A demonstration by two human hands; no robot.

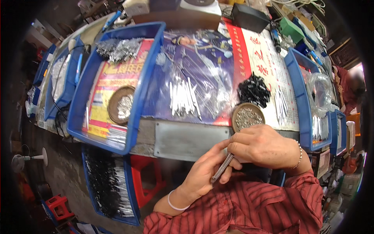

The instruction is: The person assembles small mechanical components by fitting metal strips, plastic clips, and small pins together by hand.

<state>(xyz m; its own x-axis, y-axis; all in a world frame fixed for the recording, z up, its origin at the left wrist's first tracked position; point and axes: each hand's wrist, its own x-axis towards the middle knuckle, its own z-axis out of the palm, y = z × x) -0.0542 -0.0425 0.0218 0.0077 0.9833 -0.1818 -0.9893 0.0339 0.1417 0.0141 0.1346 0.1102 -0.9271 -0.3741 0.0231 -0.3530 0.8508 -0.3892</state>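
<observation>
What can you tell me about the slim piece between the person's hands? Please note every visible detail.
The slim piece is narrow and straight, grey and metallic-looking, with darker lines running lengthwise. It slants, its lower end toward the picture's lower left, in front of the red striped shirt. The left hand holds it across the fingers. Its upper end runs to the right hand, whose fingers hide how it finishes there. Finer detail is too small to tell.
</observation>
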